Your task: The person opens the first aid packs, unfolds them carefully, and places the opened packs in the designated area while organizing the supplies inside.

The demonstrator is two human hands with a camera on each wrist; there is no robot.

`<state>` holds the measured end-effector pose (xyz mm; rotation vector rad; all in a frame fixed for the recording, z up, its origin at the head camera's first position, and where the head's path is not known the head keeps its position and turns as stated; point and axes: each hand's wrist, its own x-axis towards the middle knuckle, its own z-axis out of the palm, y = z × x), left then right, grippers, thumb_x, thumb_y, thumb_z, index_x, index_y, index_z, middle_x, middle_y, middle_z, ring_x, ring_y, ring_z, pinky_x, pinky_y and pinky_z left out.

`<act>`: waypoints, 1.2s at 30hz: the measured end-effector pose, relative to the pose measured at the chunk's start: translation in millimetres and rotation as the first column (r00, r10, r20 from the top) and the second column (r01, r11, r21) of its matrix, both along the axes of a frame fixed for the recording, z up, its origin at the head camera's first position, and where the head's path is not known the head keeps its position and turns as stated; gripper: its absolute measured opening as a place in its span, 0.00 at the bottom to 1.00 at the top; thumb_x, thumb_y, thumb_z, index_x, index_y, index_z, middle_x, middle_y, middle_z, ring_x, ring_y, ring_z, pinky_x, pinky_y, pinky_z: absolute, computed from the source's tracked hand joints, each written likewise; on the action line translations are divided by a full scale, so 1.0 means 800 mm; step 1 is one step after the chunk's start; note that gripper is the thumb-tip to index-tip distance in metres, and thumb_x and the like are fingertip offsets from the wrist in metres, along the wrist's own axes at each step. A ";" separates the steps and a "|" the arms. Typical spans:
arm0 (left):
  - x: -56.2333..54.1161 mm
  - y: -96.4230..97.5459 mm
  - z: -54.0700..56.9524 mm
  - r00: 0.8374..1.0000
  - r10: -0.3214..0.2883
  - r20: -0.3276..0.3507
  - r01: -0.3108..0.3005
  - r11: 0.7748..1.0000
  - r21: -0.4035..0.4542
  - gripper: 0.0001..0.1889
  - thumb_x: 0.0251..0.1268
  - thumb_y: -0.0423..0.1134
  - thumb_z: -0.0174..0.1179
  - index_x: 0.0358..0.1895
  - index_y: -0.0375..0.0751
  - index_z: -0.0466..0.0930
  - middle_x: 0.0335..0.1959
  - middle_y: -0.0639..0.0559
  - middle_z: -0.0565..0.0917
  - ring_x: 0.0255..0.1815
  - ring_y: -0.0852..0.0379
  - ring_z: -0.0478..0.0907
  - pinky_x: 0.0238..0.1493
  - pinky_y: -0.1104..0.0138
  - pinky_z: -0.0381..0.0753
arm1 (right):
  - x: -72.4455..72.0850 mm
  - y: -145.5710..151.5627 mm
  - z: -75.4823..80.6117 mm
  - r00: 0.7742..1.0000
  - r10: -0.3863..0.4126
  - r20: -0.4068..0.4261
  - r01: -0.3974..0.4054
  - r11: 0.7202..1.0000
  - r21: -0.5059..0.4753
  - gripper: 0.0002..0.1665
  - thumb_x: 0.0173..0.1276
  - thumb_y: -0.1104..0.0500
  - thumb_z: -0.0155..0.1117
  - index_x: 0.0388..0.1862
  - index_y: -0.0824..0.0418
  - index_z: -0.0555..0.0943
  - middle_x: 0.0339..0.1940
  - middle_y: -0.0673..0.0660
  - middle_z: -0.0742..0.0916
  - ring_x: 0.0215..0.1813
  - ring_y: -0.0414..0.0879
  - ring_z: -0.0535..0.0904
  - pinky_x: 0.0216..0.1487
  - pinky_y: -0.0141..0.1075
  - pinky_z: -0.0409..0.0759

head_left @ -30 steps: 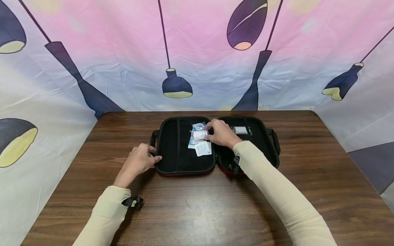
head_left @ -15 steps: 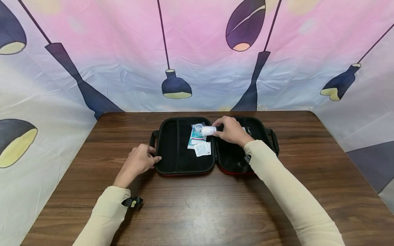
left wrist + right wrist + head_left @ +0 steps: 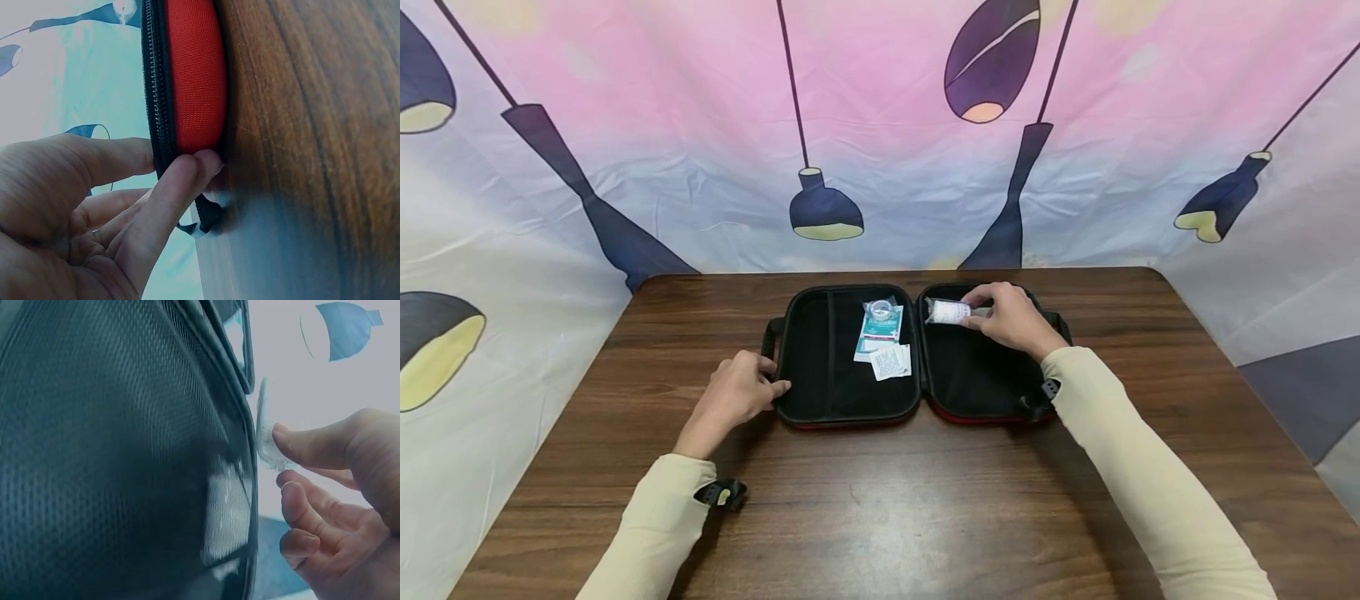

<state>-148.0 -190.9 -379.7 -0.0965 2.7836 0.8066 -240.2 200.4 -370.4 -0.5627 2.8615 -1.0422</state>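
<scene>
A black-lined zip case [image 3: 805, 367] with a red outside [image 3: 197, 75] lies unfolded on the table. My left hand [image 3: 733, 396] pinches the rim of its left half near the front corner, fingers on the zipper edge and red side. Over the back of the right half, my right hand [image 3: 1011, 321] holds a white bandage roll [image 3: 950, 312] in clear wrapping by its right end. In the right wrist view the wrapped roll [image 3: 265, 434] sits between thumb and fingertips. Another white wrapped roll [image 3: 226, 515] lies inside the right half, mostly hidden by my hand in the head view.
In the left half lie a clear-bagged round white item [image 3: 880, 310], a teal-and-white packet [image 3: 872, 337] and small white sachets [image 3: 891, 362]. Carry handles stick out at both sides, the left handle [image 3: 771, 336] beside my left hand. A patterned cloth [image 3: 722, 125] hangs behind the wooden table [image 3: 850, 517].
My right hand has carried the white bandage roll rightward, from above the packets in the left half to over the right half. My left hand stays on the case rim.
</scene>
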 end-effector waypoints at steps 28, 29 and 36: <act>0.001 -0.003 -0.001 1.000 -0.003 -0.006 0.003 1.000 0.025 0.27 0.71 0.40 0.65 0.64 0.22 0.74 0.25 0.50 0.85 0.28 0.55 0.87 0.31 0.61 0.81 | 0.027 0.110 -0.004 0.994 -0.112 0.001 0.112 0.990 0.082 0.17 0.70 0.62 0.70 0.54 0.69 0.84 0.44 0.66 0.86 0.35 0.52 0.79 0.37 0.44 0.77; 0.001 -0.003 -0.001 1.000 -0.003 -0.007 0.004 1.000 0.024 0.27 0.71 0.40 0.65 0.64 0.22 0.74 0.25 0.50 0.85 0.28 0.55 0.87 0.32 0.61 0.81 | 0.027 0.112 -0.004 0.993 -0.117 0.007 0.116 0.990 0.085 0.17 0.70 0.62 0.69 0.54 0.69 0.84 0.45 0.66 0.86 0.35 0.52 0.79 0.36 0.43 0.76; 0.001 -0.002 -0.001 1.000 -0.004 -0.006 0.004 1.000 0.023 0.27 0.71 0.40 0.65 0.64 0.22 0.74 0.28 0.48 0.87 0.27 0.56 0.87 0.31 0.61 0.81 | 0.028 0.123 -0.006 0.990 -0.139 0.026 0.135 0.984 0.116 0.17 0.70 0.63 0.69 0.54 0.70 0.83 0.44 0.66 0.85 0.35 0.53 0.79 0.35 0.44 0.75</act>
